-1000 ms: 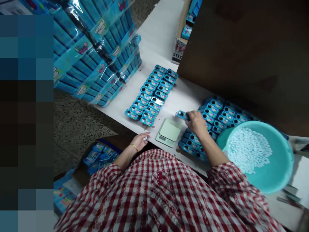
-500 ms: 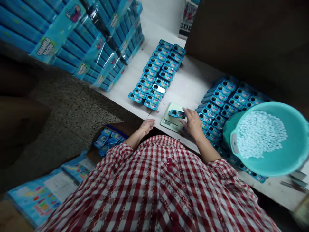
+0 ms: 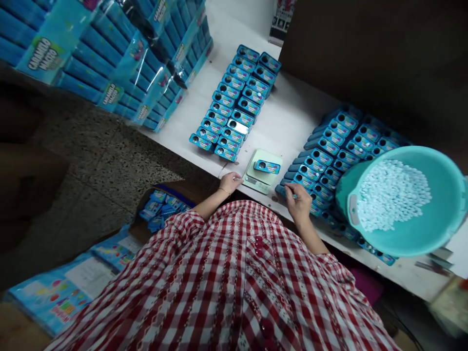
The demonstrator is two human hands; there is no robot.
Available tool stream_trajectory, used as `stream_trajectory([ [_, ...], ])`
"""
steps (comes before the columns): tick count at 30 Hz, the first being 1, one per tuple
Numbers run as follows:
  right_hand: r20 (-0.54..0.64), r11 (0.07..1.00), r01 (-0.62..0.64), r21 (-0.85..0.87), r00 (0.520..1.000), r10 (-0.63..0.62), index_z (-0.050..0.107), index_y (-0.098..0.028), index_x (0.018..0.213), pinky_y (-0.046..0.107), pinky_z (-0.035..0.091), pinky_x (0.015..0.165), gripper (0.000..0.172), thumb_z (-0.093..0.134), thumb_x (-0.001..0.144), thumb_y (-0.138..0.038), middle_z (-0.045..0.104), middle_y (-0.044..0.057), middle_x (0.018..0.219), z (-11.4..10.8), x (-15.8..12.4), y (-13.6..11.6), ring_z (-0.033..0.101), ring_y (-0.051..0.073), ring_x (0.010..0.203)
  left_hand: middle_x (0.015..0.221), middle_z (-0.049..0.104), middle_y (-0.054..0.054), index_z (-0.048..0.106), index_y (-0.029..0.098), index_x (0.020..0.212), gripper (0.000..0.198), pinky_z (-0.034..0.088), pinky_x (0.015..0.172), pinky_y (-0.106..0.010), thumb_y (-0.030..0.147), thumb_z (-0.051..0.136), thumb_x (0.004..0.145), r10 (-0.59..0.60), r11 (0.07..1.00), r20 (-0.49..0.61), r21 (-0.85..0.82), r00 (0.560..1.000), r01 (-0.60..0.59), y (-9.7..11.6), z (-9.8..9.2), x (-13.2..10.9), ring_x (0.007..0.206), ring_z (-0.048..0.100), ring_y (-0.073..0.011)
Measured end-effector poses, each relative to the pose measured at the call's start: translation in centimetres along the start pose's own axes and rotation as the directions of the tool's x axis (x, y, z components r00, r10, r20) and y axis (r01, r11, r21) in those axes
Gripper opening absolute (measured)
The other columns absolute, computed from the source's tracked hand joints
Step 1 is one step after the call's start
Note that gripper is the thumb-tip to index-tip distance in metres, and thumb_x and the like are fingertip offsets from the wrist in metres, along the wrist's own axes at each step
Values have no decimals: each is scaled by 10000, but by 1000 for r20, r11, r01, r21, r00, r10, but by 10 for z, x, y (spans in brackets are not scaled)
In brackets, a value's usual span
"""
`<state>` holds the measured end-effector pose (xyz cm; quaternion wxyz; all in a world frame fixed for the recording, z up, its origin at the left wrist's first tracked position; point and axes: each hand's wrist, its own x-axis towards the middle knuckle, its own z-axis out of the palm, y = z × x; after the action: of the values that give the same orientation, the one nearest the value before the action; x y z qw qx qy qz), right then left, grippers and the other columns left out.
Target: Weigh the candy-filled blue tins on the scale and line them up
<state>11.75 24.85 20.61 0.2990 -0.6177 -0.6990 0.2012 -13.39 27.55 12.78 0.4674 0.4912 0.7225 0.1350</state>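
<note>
A small kitchen scale (image 3: 262,186) lies at the table's front edge, bearing one blue candy tin (image 3: 268,167) with a round hole in its top. Just left of the scale, my left hand (image 3: 230,184) pinches what looks like a small white candy. My right hand (image 3: 300,204) is right of the scale, by the front end of the right-hand rows of blue tins (image 3: 321,157). Its fingers are curled together; what they hold, if anything, I cannot make out. Small white candies (image 3: 395,195) fill part of a turquoise tub (image 3: 438,234).
Two rows of tins (image 3: 228,91) stand behind the scale to the left. Wrapped stacks of blue packs (image 3: 120,73) rise at the left table edge. Below are an open box of blue packets (image 3: 159,209) and flat printed bags (image 3: 54,297). A dark panel (image 3: 365,53) borders the back right.
My right hand has let go of the tin on the scale and drawn back right, towards the tin rows. My left hand has come closer to the scale. The camera view has shifted slightly.
</note>
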Motion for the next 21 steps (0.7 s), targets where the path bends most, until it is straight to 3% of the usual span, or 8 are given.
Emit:
stream_trajectory([
  [5, -20, 1000, -4, 10, 1000, 4, 658, -195, 883, 316, 513, 737, 157, 507, 857, -229, 685, 53, 829, -7, -1, 1, 633, 163, 779, 868, 646, -84, 661, 149, 833, 234, 435, 758, -285, 364, 633, 747, 136, 930, 56, 337, 989, -147, 16, 16, 4, 837, 596, -193],
  [10, -8, 999, -22, 25, 1000, 23, 660, -191, 875, 316, 520, 727, 148, 520, 854, -230, 688, 55, 817, -8, -12, 0, 637, 163, 760, 952, 645, -107, 658, 155, 862, 161, 441, 772, -297, 252, 541, 806, 131, 885, 97, 438, 987, -160, 25, 23, 6, 888, 598, -207],
  [14, 9, 998, -30, 54, 1000, 29, 660, -193, 876, 316, 520, 724, 151, 516, 856, -230, 690, 56, 824, -10, -15, 0, 637, 164, 767, 892, 655, -84, 648, 152, 812, 117, 442, 792, -276, 155, 539, 771, 136, 920, 77, 360, 988, -155, 24, 23, 6, 869, 600, -183],
  [18, 23, 996, -33, 82, 999, 31, 662, -202, 877, 327, 521, 742, 152, 516, 855, -239, 694, 58, 840, -12, -12, 1, 641, 169, 788, 678, 623, -15, 621, 145, 805, 101, 459, 664, -241, 188, 533, 778, 53, 993, -10, 103, 999, -51, 33, 4, 1, 653, 590, -137],
  [21, 34, 993, -33, 115, 999, 29, 661, -206, 879, 333, 521, 748, 156, 513, 855, -247, 693, 59, 844, -11, -11, 1, 640, 170, 794, 633, 590, 12, 605, 154, 828, 117, 454, 636, -237, 232, 525, 793, 191, 981, -37, 31, 981, -190, 57, -19, -6, 596, 559, -123],
])
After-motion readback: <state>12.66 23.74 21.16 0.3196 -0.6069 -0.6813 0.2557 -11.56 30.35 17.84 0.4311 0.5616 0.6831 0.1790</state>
